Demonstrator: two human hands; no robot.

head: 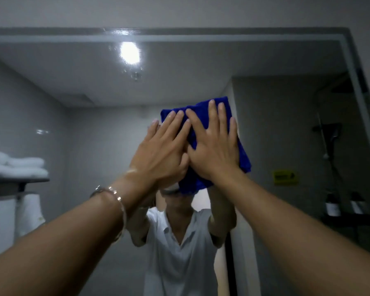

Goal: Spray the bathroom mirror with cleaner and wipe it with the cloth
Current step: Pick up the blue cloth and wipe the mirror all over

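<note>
A folded dark blue cloth (242,154) is pressed flat against the bathroom mirror (94,86) at its middle. My left hand (160,152) and my right hand (214,144) lie side by side on the cloth, palms down, fingers spread and pointing up. The left wrist wears a metal bracelet. Wet droplets and smears (135,74) show on the glass above the cloth, near a reflected ceiling light. No spray bottle is in view. The mirror shows a person in a white shirt behind my arms.
The mirror's frame runs along the top (179,35) and down the right side (357,92). Reflected in the glass are folded white towels on a shelf (15,165) at left, and a shower fitting with bottles (333,206) and a yellow sign (284,177) at right.
</note>
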